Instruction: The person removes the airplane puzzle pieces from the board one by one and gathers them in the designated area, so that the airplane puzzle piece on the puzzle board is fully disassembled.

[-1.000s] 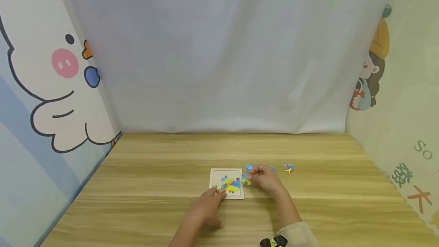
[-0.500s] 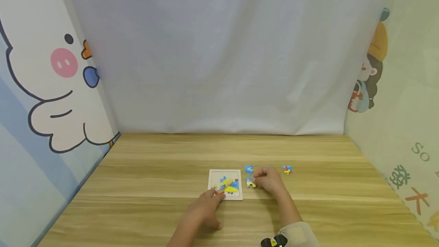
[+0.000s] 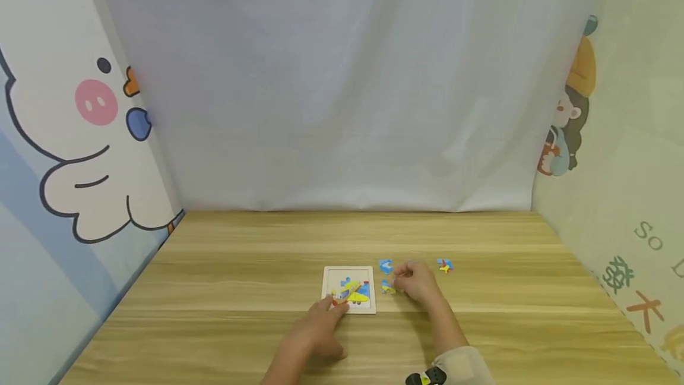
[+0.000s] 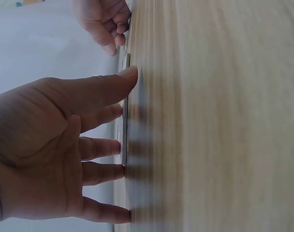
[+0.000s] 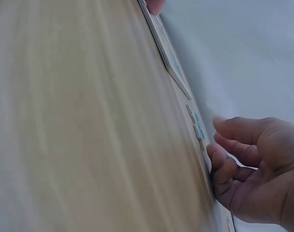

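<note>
A square wooden puzzle board (image 3: pixel 373 302) with a light rim lies on the table, partly filled with pieces showing a yellow airplane. My left hand (image 3: pixel 319 327) rests with fingers spread at its lower left corner; in the left wrist view, the fingertips touch its edge. Right of the board, a blue and yellow puzzle piece (image 3: pixel 387 287) lies beside the fingertips of my right hand (image 3: pixel 419 283). The right fingers are loosely bent, and in the right wrist view nothing shows between thumb and index finger. Another blue piece (image 3: pixel 385 265) lies just above.
A blue piece with a red and yellow shape (image 3: pixel 445 265) lies farther right. The wooden table (image 3: pixel 240 266) runs back to a pale curtain (image 3: pixel 342 106). Printed panels stand at the left and right. My right hand hides part of the table.
The blue and yellow piece has shifted right, away from the board's edge, with my right hand beside it. My left hand stays at the board's corner. The head view has shifted slightly.
</note>
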